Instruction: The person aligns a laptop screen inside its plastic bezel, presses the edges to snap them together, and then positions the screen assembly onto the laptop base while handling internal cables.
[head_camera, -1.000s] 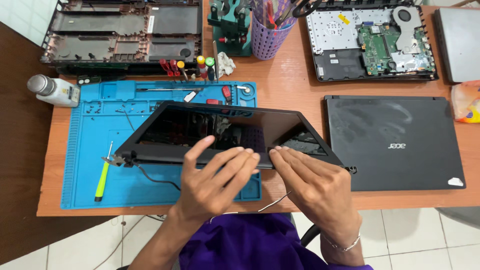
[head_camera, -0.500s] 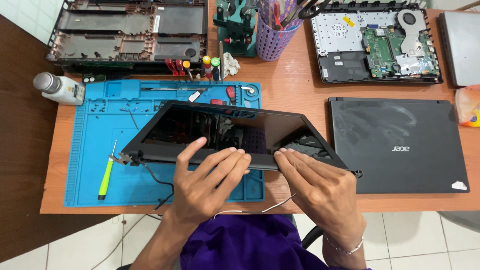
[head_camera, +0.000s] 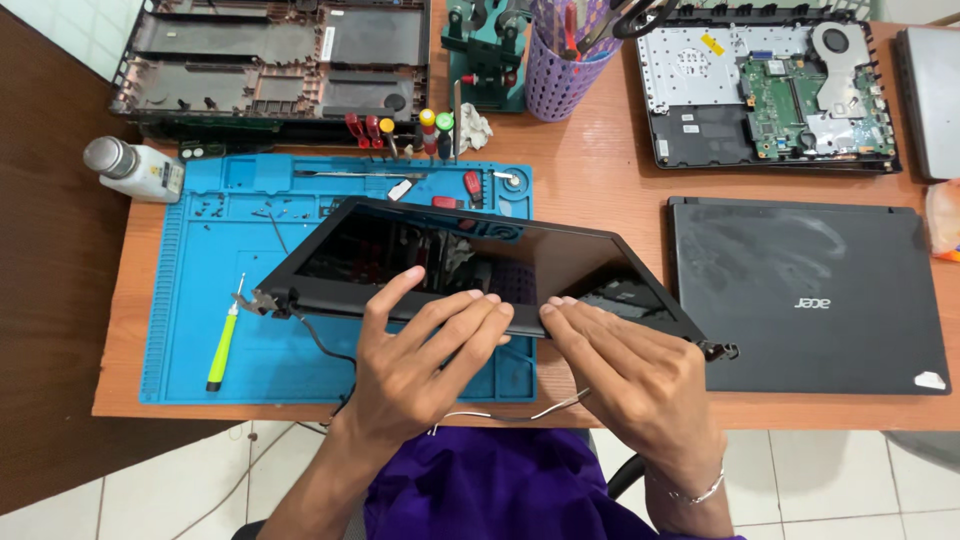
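Observation:
A black laptop screen panel (head_camera: 480, 262) with a glossy face is held tilted above the blue repair mat (head_camera: 190, 300). My left hand (head_camera: 420, 355) grips its near edge at the middle, fingers curled over the bezel. My right hand (head_camera: 630, 375) grips the same edge just to the right, fingertips on the bezel. Metal hinges stick out at the panel's left (head_camera: 262, 300) and right (head_camera: 722, 350) corners. Thin cables (head_camera: 510, 412) hang from the panel below my hands.
A closed black laptop (head_camera: 810, 295) lies right of the mat. An opened laptop base with circuit board (head_camera: 770, 90) sits at back right, a bare plastic chassis (head_camera: 270, 65) at back left. A green-handled screwdriver (head_camera: 222, 345), a bottle (head_camera: 130, 168) and a purple tool cup (head_camera: 565, 65) are around.
The panel and both hands have shifted slightly right and nearer; the grip on the near edge is the same.

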